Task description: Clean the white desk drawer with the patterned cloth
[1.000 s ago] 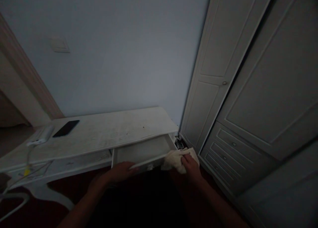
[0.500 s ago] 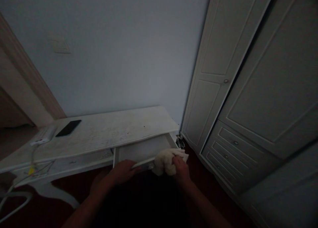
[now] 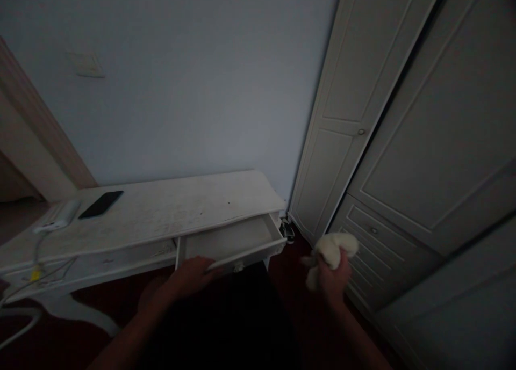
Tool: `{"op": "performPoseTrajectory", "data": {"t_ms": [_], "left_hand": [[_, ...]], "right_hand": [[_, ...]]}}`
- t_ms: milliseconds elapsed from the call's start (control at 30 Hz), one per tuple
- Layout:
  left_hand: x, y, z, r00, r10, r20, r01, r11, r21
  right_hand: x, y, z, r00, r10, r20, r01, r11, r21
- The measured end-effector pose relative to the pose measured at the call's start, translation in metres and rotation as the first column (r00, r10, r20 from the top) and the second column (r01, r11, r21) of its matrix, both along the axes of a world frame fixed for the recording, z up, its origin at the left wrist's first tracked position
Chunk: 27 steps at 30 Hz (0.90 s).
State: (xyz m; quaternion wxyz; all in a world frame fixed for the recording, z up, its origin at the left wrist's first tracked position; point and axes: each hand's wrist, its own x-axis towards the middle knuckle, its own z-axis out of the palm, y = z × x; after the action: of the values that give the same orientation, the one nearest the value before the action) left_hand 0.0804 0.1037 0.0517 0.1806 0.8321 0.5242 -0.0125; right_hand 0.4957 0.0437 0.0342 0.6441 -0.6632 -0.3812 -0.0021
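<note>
A white desk stands against the wall with its right drawer pulled open. My left hand rests on the drawer's front edge, fingers curled over it. Off to the right of the drawer, my right hand is lifted and closed round a crumpled white cloth. The cloth is clear of the desk. The room is dim.
A black phone and a white power strip with a cable lie on the desk's left end. A tall white wardrobe with small drawers stands at the right. Dark red floor lies below; a chair part shows at the far left.
My right hand pulled the cloth off the drawer's front edge and swung it right and up, away from the desk. My left hand stayed on the drawer front.
</note>
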Motion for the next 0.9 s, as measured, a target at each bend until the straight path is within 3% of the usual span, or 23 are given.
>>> {"op": "performPoseTrajectory", "data": {"t_ms": [100,200,300,367,433,600,700,800,900], "left_hand": [[0.000,0.000,0.000,1.000,0.016,-0.011,-0.016,1.000,-0.003],[0.002,-0.001,0.001,1.000,0.015,-0.007,-0.015,1.000,0.009],[0.005,-0.003,0.005,1.000,0.011,0.008,-0.011,1.000,0.010],[0.007,-0.005,0.009,1.000,0.009,0.006,-0.009,1.000,0.004],[0.008,-0.006,0.013,1.000,0.015,-0.005,-0.015,1.000,0.010],[0.010,-0.010,0.017,1.000,0.025,0.003,-0.025,0.999,0.038],[0.010,-0.010,0.017,1.000,0.023,0.016,-0.023,0.999,0.044],[0.009,-0.008,0.014,0.999,0.039,0.018,-0.040,0.998,0.038],[0.006,-0.009,0.009,0.997,0.029,0.075,-0.033,0.998,0.049]], "right_hand": [[-0.076,0.017,-0.028,0.951,0.295,-0.093,-0.301,0.951,-0.071],[-0.153,0.023,-0.050,0.920,0.381,-0.095,-0.389,0.916,-0.100],[-0.199,0.015,-0.056,0.824,0.551,-0.129,-0.565,0.818,-0.111],[-0.203,0.011,-0.056,0.761,0.633,-0.144,-0.648,0.753,-0.117],[-0.190,0.011,-0.057,0.765,0.630,-0.134,-0.643,0.756,-0.123],[-0.133,0.031,-0.066,0.947,0.321,0.009,-0.319,0.945,-0.071],[-0.119,0.040,-0.068,0.968,0.223,0.113,-0.219,0.974,-0.051],[-0.124,0.037,-0.067,0.966,0.248,0.065,-0.244,0.968,-0.065],[-0.137,0.027,-0.060,0.917,0.373,-0.140,-0.385,0.921,-0.064]]}}
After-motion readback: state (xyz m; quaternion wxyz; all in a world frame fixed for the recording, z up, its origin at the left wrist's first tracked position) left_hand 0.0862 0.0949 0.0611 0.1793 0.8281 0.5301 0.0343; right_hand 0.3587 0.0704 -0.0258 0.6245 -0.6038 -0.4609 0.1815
